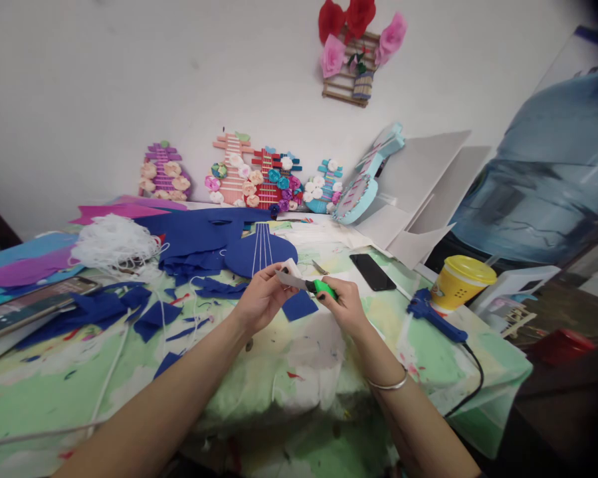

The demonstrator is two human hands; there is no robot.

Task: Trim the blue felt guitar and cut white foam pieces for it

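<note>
My right hand [346, 305] is wrapped round the green handle of a knife [323, 287]. Its blade points left, toward the fingers of my left hand [264, 297]. That hand pinches a small white piece [292, 267], whose material I cannot make out, close to the blade. Just behind the hands lies a rounded blue shape with white strings [262, 250], like the body of a small lute. A blue square [299, 306] rests on the table under the hands, and a pair of small scissors [319, 267] lies just beyond them.
Blue scraps [157, 318] and tangled white cord [113, 244] cover the left side. A black phone [372, 272], a blue glue gun [436, 315] with its cable, and a yellow tub [461, 282] are on the right. Flower-decorated instrument models [266, 179] lean against the wall.
</note>
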